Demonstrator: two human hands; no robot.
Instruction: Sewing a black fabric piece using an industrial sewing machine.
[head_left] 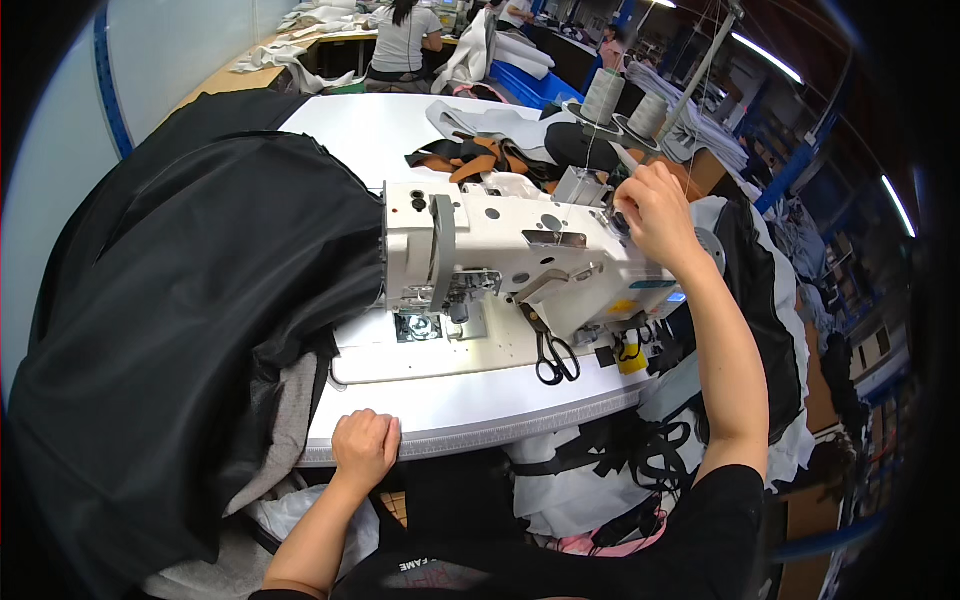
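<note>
A white industrial sewing machine (480, 230) stands on the white table in front of me. At the top right of its body, my right hand (655, 215) has its fingers pinched by the winder parts; whatever they hold is hidden. My left hand (365, 448) rests loosely fisted on the table's front edge, with nothing seen in it. Black leather-like material with a grey backing (200, 290) is heaped left of the machine. Black-handled scissors (556, 362) lie on the machine bed. Behind my right hand stand two cones of pale thread (603, 98).
Brown and black scraps (480, 155) lie behind the machine. A measuring tape strip (500, 432) runs along the table's front edge. White and black pieces (580, 470) hang below it. To the right is more black material (765, 320). A person (405, 40) sits farther back near a blue bin (535, 85).
</note>
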